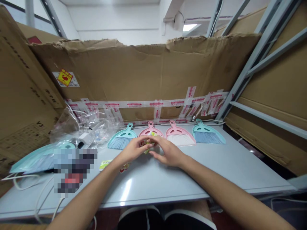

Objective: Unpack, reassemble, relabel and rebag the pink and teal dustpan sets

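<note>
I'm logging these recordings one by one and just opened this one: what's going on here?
A person at a grey table has the left hand and right hand together around a small printed item, partly hidden by the fingers. Beyond the hands, two pink dustpan sets lie between two teal dustpan sets. Clear plastic wrapping is heaped on the left, and more printed pieces lie by the left forearm.
</note>
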Demonstrator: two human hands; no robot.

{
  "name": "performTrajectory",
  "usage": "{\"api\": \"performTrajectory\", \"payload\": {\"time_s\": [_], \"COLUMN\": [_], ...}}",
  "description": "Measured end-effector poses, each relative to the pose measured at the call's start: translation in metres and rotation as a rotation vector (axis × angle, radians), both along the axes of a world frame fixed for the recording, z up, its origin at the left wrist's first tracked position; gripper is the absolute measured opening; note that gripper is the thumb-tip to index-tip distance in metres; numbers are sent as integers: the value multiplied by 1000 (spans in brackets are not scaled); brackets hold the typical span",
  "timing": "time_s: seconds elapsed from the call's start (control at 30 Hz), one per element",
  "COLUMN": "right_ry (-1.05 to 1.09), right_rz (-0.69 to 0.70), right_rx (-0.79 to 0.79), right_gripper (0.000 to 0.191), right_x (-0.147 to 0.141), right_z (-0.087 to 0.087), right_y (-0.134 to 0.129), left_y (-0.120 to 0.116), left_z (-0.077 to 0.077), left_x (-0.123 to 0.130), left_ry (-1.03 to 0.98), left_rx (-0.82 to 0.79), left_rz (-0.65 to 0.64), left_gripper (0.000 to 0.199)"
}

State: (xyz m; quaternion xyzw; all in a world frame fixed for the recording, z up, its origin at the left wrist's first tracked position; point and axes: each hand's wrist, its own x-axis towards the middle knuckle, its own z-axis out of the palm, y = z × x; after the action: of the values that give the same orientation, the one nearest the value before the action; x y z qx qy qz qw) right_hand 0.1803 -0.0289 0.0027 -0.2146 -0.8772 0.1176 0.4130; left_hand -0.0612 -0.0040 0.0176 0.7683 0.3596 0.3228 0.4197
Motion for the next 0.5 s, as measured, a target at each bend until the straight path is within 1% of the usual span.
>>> {"api": "performTrajectory", "payload": {"time_s": [0.03,0.1,0.13,0.2,0.3,0.4,0.47,0.5], "right_ry": [-66,-175,-206,-230,-259,-267,-240,-223], "right_rz": [-11,-76,-117,-176,-166,-167,-194,-208], "right_rx": [54,156,192,233,273,278,232,187], "right_gripper": [74,72,69,62,45,34,31,30], "right_x": [7,25,36,58,94,126,143,152], "right_z": [5,14,17,19,12,0,-6,-8], "right_y": [2,6,9,14,19,21,21,21], "left_y": [1,2,1,-3,-7,-4,3,7], "left_z": [1,2,4,5,4,4,4,4], "left_x": [-2,-3,-3,2,23,54,74,84], "left_ry": [-18,-46,-46,-23,21,58,67,65], "left_rx": [-22,-73,-101,-148,-206,-255,-264,-257], "left_rz": [19,39,29,-31,-151,-242,-234,-196], "left_gripper": [56,59,59,56,50,49,56,61]}}
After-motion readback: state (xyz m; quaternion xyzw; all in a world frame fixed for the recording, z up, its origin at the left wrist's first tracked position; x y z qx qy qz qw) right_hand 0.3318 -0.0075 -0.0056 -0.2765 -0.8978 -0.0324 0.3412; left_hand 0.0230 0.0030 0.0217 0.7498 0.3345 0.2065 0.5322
